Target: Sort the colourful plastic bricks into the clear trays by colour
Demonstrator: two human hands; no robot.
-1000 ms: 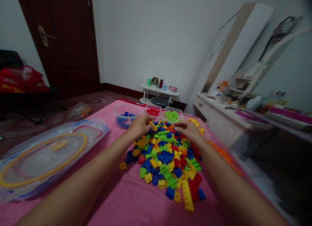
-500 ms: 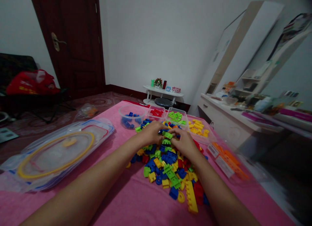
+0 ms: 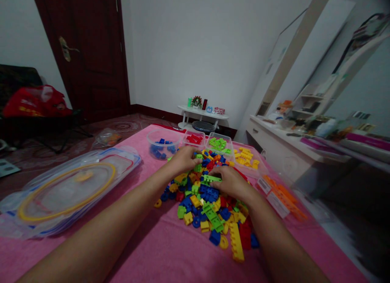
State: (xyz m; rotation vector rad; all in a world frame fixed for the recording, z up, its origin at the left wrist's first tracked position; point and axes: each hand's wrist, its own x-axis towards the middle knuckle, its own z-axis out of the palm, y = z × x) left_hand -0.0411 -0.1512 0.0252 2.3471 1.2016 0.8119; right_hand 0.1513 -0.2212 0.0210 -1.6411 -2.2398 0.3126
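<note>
Just between the right fingers (image 3: pixel 218 169) lies a long green brick (image 3: pixel 209 178)

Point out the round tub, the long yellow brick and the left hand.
Round tub (image 3: pixel 161 135), head view: far wall.
Long yellow brick (image 3: pixel 236 241), head view: middle of its length.
Left hand (image 3: pixel 183 159), head view: its back.

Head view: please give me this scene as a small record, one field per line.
Surface: pink cloth
Pile: mixed blocks, several colours
Left hand: at pile's far side, green block by its fingertips, grip unclear
Right hand: over pile, long green block by its fingertips, grip unclear
Round tub: blue pieces
Clear boxes, separately: red pieces, lime pieces, yellow pieces, orange pieces
Lids: stacked, left of pile
</note>
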